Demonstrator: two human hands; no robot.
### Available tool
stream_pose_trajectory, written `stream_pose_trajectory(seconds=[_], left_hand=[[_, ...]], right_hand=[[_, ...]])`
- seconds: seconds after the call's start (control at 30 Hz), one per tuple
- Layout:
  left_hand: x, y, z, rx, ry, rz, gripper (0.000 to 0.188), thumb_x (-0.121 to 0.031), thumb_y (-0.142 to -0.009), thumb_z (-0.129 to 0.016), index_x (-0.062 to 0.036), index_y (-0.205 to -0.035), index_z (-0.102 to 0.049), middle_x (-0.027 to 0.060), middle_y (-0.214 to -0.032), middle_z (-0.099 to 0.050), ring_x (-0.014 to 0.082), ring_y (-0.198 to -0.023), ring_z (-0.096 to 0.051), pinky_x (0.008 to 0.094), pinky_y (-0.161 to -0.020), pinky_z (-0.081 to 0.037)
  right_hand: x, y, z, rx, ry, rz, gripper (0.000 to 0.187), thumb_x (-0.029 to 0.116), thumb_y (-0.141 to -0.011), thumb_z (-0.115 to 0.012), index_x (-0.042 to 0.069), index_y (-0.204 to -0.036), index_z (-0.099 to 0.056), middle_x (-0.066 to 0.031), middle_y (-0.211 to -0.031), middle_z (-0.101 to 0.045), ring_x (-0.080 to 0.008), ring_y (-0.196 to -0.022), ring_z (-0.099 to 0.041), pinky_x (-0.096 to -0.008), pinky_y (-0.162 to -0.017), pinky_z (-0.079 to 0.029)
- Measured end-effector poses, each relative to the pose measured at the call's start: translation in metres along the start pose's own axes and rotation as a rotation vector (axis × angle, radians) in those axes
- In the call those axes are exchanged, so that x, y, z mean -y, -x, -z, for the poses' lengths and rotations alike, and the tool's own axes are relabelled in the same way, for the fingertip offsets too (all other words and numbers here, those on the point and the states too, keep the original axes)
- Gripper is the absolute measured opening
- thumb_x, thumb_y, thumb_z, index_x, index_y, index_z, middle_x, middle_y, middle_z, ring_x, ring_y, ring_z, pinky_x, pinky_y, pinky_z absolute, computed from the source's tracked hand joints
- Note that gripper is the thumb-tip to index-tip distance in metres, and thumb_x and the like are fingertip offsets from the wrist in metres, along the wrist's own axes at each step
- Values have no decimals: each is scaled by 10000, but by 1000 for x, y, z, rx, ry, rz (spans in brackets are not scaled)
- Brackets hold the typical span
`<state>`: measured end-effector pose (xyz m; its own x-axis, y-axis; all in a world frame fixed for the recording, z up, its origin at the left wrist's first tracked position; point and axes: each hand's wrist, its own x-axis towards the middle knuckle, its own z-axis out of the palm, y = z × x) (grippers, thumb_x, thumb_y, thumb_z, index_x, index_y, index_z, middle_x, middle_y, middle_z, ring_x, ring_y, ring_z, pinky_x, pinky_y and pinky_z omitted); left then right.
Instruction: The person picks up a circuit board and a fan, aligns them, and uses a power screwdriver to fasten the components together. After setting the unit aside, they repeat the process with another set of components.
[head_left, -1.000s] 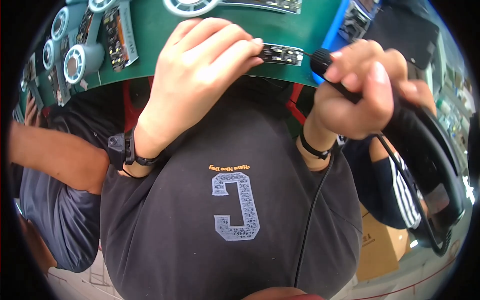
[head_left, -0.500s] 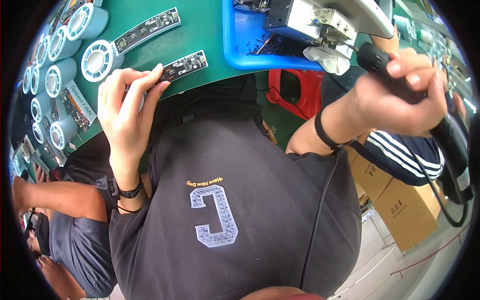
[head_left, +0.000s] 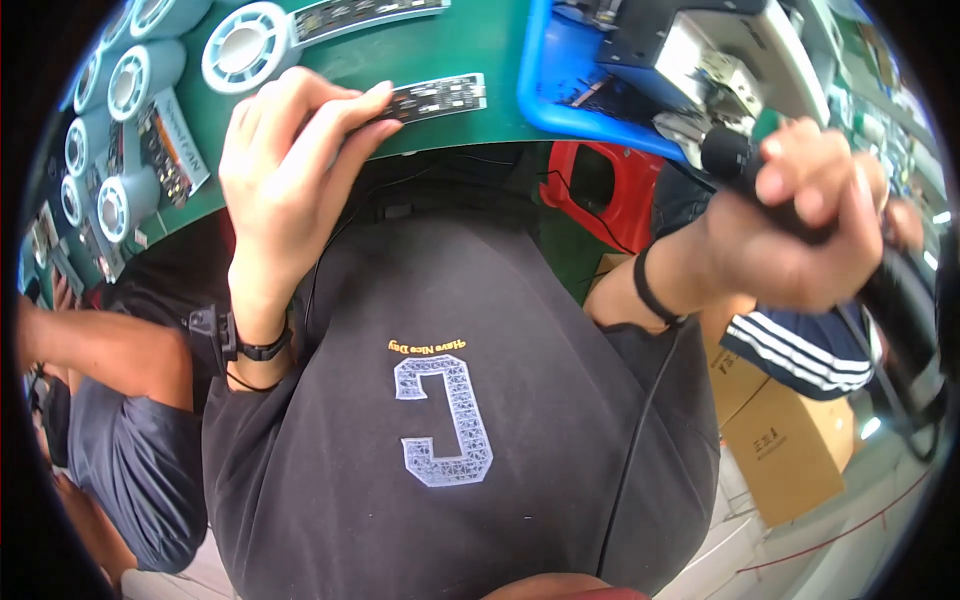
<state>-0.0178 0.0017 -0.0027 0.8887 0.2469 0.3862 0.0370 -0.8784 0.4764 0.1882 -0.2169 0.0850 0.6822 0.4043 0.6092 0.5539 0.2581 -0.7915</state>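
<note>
Reaching up over the near edge of the green surface (head_left: 370, 65) with the left hand (head_left: 275, 170), on a steep forearm, with bent knuckles and fingertips turned rightward. Pinching one end of a narrow circuit board (head_left: 445, 96) between thumb and fingers in that grip. Holding out the right hand (head_left: 800, 220) well apart, to the right of the blue tray (head_left: 600, 129), wrapped around a black tool (head_left: 728, 155) in a curled, slightly blurred grip. As for the board, extending rightward from the left fingertips, left of the tray; dark-faced, dotted with small pale components, light-rimmed, tilted slightly higher at the right end. Cannot tell whether touching the surface.
</note>
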Motion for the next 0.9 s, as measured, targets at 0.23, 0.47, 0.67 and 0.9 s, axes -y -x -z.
stream_pose_trajectory(seconds=[0.23, 0.47, 0.67, 0.9], left_hand=[[2, 1, 2, 5, -6, -28, 287, -107, -748, -855, -94, -1022, -770, 16, -852, -618, 190, -780, -604, 309, -701, -456], [0, -4, 4, -10, 33, -11, 289, -140, -738, -857, -90, -1006, -763, 7, -841, -605, 184, -735, -585, 314, -675, -433], [2, -1, 3, -31, 52, -18, 278, -139, -744, -853, -81, -1000, -760, 9, -840, -602, 189, -730, -580, 320, -671, -429], [2, -1, 4, -30, 52, -21, 277, -136, -745, -850, -80, -1001, -760, 12, -838, -605, 193, -740, -590, 323, -681, -432]], right_hand=[[-2, 28, -78, -116, -56, 92, 271, 130, -914, -464, 91, -1182, -450, -31, -632, -382, -157, -408, -414, -330, -451, -418], [-14, 39, -93, 44, -182, -32, 345, 116, -925, -452, 91, -1266, -406, -44, -633, -402, -168, -394, -429, -322, -422, -441], [-23, 42, -94, 68, -174, -43, 352, 103, -926, -455, 93, -1274, -401, -55, -632, -415, -168, -395, -438, -323, -419, -452], [-28, 51, -103, 108, -169, 38, 347, 59, -903, -459, 83, -1244, -398, -66, -622, -424, -167, -382, -437, -315, -410, -448]])
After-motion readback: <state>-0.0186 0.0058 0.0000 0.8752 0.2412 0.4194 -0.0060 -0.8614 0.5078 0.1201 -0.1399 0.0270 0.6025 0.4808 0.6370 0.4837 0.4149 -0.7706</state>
